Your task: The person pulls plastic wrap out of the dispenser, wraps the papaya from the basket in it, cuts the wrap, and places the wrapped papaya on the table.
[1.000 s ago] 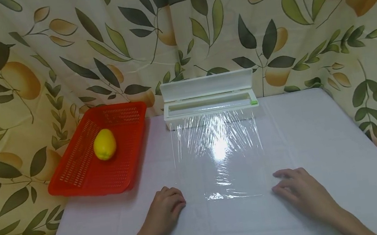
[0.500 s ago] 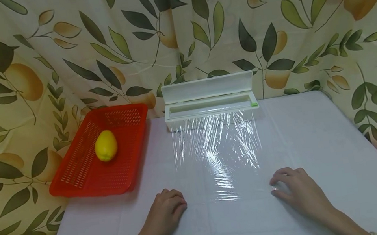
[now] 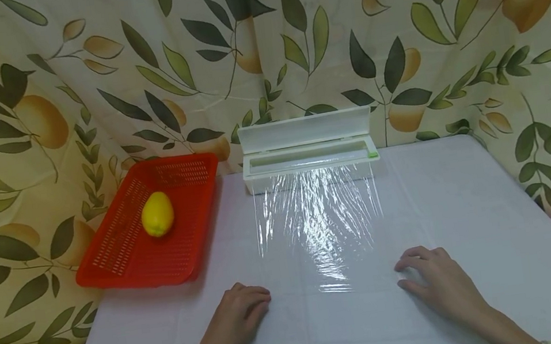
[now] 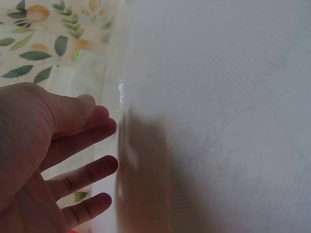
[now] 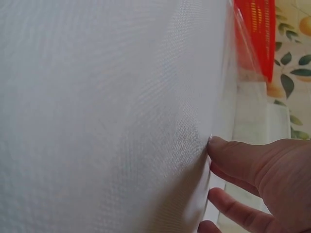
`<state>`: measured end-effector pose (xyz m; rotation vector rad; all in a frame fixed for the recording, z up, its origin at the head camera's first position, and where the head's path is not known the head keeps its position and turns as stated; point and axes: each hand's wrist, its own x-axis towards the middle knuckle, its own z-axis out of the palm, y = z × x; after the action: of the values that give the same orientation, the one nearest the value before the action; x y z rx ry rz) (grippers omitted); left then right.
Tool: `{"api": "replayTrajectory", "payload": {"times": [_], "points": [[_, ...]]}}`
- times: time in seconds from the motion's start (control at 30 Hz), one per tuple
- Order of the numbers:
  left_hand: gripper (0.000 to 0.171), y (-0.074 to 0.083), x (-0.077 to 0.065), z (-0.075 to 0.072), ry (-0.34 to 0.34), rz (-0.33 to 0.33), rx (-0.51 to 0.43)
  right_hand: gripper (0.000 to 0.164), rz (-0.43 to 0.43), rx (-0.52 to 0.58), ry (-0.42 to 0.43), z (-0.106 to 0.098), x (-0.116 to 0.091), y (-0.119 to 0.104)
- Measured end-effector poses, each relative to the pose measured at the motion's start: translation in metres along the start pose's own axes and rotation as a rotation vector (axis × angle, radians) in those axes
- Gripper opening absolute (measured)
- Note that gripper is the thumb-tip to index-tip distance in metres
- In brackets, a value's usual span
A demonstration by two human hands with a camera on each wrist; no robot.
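Observation:
A sheet of clear cling film (image 3: 325, 235) lies pulled out of a white cling film box (image 3: 312, 176) onto the white cloth. The box lid (image 3: 305, 131) is raised. My left hand (image 3: 239, 316) rests on the cloth beside the film's near left corner. Seen from the left wrist, its fingers (image 4: 90, 177) are spread and nothing shows held. By the near right corner lies my right hand (image 3: 441, 278), thumb apart from the fingers. In the right wrist view its thumb tip (image 5: 216, 145) touches the cloth. The film's side edges are hard to make out.
A red plastic basket (image 3: 183, 268) stands at the left with a yellow lemon-like fruit (image 3: 158, 214) in it. Behind the table hangs a leaf-patterned curtain (image 3: 311, 45). A green piece (image 3: 372, 154) sits at the box's right end.
Glare on the film has shifted, and its surface lies differently creased. My left hand has moved slightly down and left. The right hand has barely moved. The box and basket stay put.

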<state>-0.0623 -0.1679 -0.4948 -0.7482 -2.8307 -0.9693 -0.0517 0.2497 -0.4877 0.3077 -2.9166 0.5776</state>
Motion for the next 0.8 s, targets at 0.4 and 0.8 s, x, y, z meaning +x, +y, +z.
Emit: {"api": "replayTrajectory", "payload": {"times": [0.4,0.8], "points": [[0.024,0.013,0.015,-0.030,0.048,0.158,0.041,0.027,-0.001,-0.005,-0.010,-0.002,0.001,0.000],[0.037,0.027,0.041,-0.077,0.113,0.169,0.129,0.028,-0.009,-0.026,-0.023,-0.001,0.000,0.000]]}}
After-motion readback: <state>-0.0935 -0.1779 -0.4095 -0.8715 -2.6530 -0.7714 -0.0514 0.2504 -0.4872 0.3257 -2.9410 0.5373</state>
